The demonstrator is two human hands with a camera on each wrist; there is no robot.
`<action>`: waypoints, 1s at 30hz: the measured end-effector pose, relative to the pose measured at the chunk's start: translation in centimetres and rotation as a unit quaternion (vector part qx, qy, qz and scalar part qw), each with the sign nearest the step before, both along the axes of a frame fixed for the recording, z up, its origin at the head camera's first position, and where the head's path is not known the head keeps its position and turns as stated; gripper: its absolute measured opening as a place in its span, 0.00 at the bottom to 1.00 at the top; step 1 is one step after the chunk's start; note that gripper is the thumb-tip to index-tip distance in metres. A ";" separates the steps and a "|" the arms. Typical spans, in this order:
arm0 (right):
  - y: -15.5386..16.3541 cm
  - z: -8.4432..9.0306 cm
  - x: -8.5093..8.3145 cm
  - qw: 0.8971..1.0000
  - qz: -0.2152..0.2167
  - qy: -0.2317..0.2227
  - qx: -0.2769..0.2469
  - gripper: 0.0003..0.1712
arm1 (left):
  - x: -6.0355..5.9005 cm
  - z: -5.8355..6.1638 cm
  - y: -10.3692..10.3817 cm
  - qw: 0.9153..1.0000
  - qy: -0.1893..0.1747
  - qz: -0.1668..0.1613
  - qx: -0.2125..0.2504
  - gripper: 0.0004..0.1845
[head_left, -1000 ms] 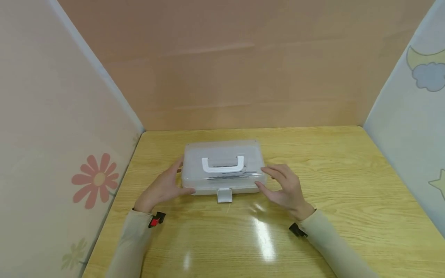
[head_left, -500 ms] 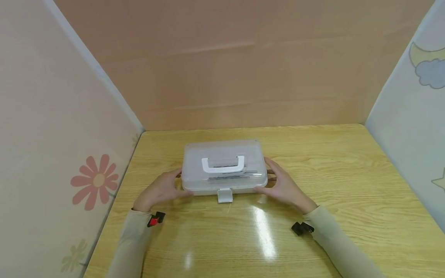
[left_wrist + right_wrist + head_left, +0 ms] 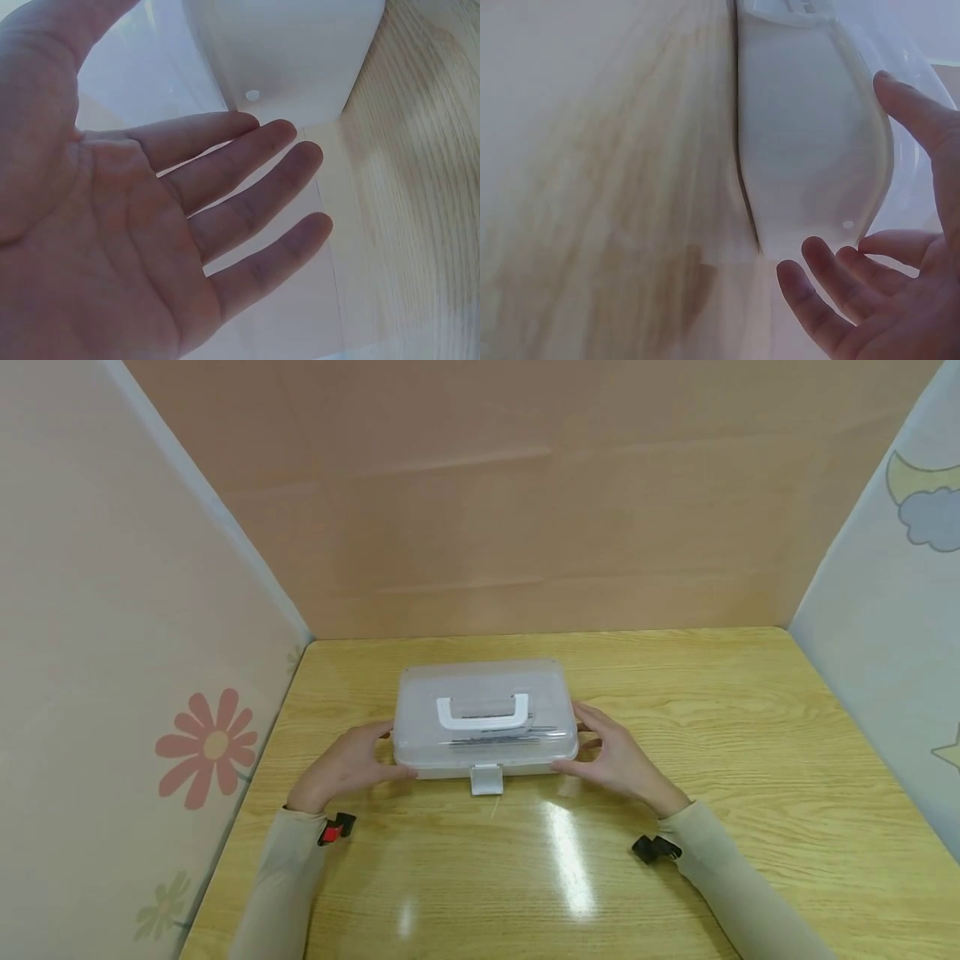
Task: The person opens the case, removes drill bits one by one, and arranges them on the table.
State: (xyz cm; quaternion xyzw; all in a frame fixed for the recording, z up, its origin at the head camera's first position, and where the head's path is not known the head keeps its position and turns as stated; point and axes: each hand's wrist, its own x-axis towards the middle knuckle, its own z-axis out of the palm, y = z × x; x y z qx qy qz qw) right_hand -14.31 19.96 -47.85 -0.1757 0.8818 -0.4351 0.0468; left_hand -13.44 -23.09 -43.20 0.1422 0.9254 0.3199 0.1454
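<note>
A white plastic storage box (image 3: pixel 480 747) with a clear domed lid (image 3: pixel 420 702) stands on the table, its lid down. A white carrying handle (image 3: pixel 483 722) tops the lid, and a latch (image 3: pixel 487 779) juts out at the front. Dark thin items show faintly through the lid. At the box's left end is my left hand (image 3: pixel 348 768), thumb at the front corner, fingers stretched straight along the side. My right hand (image 3: pixel 618 760) touches the right end; in the right wrist view its thumb lies on the rim and its loosely bent fingers reach the corner.
The box rests on a wood-grain table (image 3: pixel 712 735). A brown back panel (image 3: pixel 525 527) rises behind it. Pale side walls stand left (image 3: pixel 97 610) and right (image 3: pixel 892 635), printed with flowers, a moon and a star.
My right hand has moved from hovering over the front right corner to lying round the box's right end. The left hand and the box look nearly unmoved.
</note>
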 end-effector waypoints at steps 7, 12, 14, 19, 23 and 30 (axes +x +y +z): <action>0.2 0.9 0.0 0.999 -0.006 0.034 0.012 0.58 | -0.1 0.1 -0.1 1.000 0.006 0.007 0.007 0.38; 0.0 1.9 0.2 0.997 -0.031 0.064 0.042 0.52 | 0.0 0.5 -0.2 1.000 0.019 0.021 0.003 0.39; -0.1 2.4 0.3 0.995 -0.039 0.076 0.045 0.50 | 0.1 0.7 -0.3 0.999 0.029 0.029 -0.002 0.39; -0.3 3.5 0.2 0.994 -0.057 0.079 0.045 0.46 | 0.2 1.3 -0.5 0.997 0.055 0.046 -0.020 0.44; -0.2 3.8 0.2 0.993 -0.058 0.082 0.058 0.46 | 0.2 1.4 -0.5 0.994 0.088 0.060 -0.027 0.44; 0.9 3.5 -0.9 0.982 0.014 0.182 0.052 0.39 | -0.2 1.3 -0.7 0.988 0.141 0.057 -0.029 0.39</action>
